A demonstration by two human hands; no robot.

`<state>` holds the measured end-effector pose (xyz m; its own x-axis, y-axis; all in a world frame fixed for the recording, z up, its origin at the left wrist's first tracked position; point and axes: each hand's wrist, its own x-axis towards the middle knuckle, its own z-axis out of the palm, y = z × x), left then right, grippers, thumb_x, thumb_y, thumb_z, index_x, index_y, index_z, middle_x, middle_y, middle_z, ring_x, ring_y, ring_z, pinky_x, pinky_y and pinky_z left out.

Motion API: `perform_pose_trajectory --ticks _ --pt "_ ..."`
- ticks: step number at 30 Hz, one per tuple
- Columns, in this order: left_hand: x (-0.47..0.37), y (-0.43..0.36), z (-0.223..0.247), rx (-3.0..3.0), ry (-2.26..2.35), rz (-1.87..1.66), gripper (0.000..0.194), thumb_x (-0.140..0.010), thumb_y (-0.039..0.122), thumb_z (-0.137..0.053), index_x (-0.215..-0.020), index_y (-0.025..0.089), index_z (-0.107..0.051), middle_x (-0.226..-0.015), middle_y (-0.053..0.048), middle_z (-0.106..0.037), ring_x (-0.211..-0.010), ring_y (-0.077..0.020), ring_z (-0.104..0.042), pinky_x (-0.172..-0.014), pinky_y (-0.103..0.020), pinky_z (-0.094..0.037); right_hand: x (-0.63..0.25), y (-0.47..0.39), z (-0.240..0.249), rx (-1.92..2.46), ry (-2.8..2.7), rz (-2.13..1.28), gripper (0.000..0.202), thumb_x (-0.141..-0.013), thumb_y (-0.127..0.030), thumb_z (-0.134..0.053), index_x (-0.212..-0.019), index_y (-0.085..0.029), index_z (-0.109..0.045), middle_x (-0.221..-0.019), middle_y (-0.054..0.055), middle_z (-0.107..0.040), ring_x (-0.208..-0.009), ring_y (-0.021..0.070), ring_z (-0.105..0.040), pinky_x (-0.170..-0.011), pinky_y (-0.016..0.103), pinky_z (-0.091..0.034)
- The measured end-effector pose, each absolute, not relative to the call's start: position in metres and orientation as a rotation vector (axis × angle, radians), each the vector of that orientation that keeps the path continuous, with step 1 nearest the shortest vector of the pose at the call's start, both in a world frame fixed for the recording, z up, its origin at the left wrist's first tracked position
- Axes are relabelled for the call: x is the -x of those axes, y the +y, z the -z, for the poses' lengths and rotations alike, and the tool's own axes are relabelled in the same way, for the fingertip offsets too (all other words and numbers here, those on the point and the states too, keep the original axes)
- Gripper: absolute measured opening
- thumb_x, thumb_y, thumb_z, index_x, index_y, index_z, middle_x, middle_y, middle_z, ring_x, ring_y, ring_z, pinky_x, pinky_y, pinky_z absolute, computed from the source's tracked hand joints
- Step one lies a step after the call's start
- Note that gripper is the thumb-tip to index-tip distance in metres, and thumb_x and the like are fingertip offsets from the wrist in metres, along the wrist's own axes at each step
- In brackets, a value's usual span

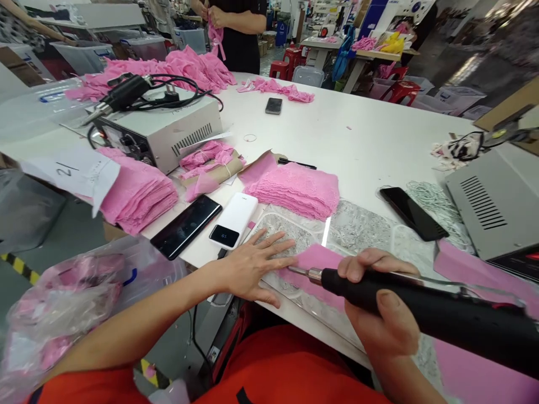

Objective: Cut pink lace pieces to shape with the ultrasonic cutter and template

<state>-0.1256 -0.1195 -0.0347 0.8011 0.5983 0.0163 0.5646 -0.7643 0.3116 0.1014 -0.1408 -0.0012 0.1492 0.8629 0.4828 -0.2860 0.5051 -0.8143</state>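
Observation:
My left hand (255, 266) lies flat with its fingers spread on the marble-patterned mat (357, 227), two fingertips at the left edge of a pink fabric piece (322, 259). Wrapped round a black handheld tool (433, 303) is my right hand (383, 303). The tool's metal tip points left and reaches over the pink piece, close to my left fingertips. Behind the mat sits a neat stack of pink fabric (295, 188). A white power bank (238, 216) and a black phone (186, 226) lie to the left of my left hand.
A grey box unit (162, 126) carrying another black tool stands back left, near more pink stacks (137, 193). At right are a second grey unit (497, 196), a dark phone (412, 213) and pale cords (435, 205). A person (242, 33) stands across the table (337, 134), holding pink fabric.

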Motion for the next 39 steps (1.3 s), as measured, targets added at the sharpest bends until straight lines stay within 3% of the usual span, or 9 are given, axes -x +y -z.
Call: perform_pose_trajectory --ticks 5,14,21,28,36,39 --pt "0.125 -0.125 0.035 -2.724 0.836 -0.207 0.084 -0.084 0.068 -0.054 -0.15 0.021 -0.032 -0.158 -0.011 -0.024 -0.148 -0.0341 -0.013 -0.119 -0.056 -0.004 -0.136 -0.119 -0.007 0.69 -0.97 -0.631 0.015 -0.069 -0.02 -0.057 -0.082 -0.019 -0.062 -0.083 0.001 -0.058 -0.059 0.0109 -0.052 -0.058 0.032 -0.048" --pt "0.1 -0.118 0.039 -2.819 0.819 -0.247 0.068 -0.09 0.06 -0.052 -0.146 0.024 -0.039 -0.155 -0.008 -0.032 -0.146 -0.032 -0.02 -0.119 -0.056 0.0 -0.135 -0.102 0.007 0.75 -0.955 -0.651 0.013 -0.072 -0.023 -0.061 -0.085 -0.021 -0.061 -0.089 0.0 -0.058 -0.064 0.0103 -0.056 -0.066 0.032 -0.048" --pt "0.076 -0.109 0.04 -2.853 0.744 -0.232 0.063 -0.095 0.062 -0.04 -0.144 0.023 -0.041 -0.154 -0.01 -0.035 -0.145 -0.0296 -0.027 -0.119 -0.054 -0.009 -0.14 -0.099 0.004 0.748 -0.959 -0.659 0.014 -0.072 -0.023 -0.06 -0.086 -0.021 -0.061 -0.09 0.0 -0.058 -0.064 0.0098 -0.056 -0.067 0.032 -0.048" --pt "0.045 -0.108 0.037 -2.916 0.559 -0.295 0.058 -0.097 0.057 -0.04 -0.141 0.02 -0.046 -0.15 -0.01 -0.041 -0.14 -0.0297 -0.036 -0.118 -0.049 -0.021 -0.186 -0.105 -0.01 0.796 -0.948 -0.376 0.015 -0.066 -0.022 -0.056 -0.08 -0.02 -0.06 -0.083 0.001 -0.06 -0.057 0.0109 -0.053 -0.059 0.032 -0.044" --pt "-0.008 -0.094 0.041 -2.903 0.408 -0.221 0.063 -0.1 0.057 -0.029 -0.146 0.014 -0.039 -0.153 -0.012 -0.034 -0.144 -0.0289 -0.028 -0.118 -0.048 -0.021 -0.223 -0.125 0.005 0.853 -0.848 -0.326 0.014 -0.064 -0.02 -0.055 -0.077 -0.018 -0.061 -0.079 0.001 -0.059 -0.055 0.0112 -0.053 -0.058 0.031 -0.042" --pt "-0.018 -0.089 0.043 -2.909 0.412 -0.202 0.062 -0.1 0.058 -0.028 -0.147 0.018 -0.038 -0.154 -0.011 -0.033 -0.145 -0.0275 -0.027 -0.117 -0.047 -0.021 -0.226 -0.126 0.009 0.841 -0.831 -0.327 0.017 -0.063 -0.021 -0.055 -0.078 -0.018 -0.061 -0.079 0.001 -0.06 -0.055 0.0117 -0.053 -0.056 0.031 -0.042"
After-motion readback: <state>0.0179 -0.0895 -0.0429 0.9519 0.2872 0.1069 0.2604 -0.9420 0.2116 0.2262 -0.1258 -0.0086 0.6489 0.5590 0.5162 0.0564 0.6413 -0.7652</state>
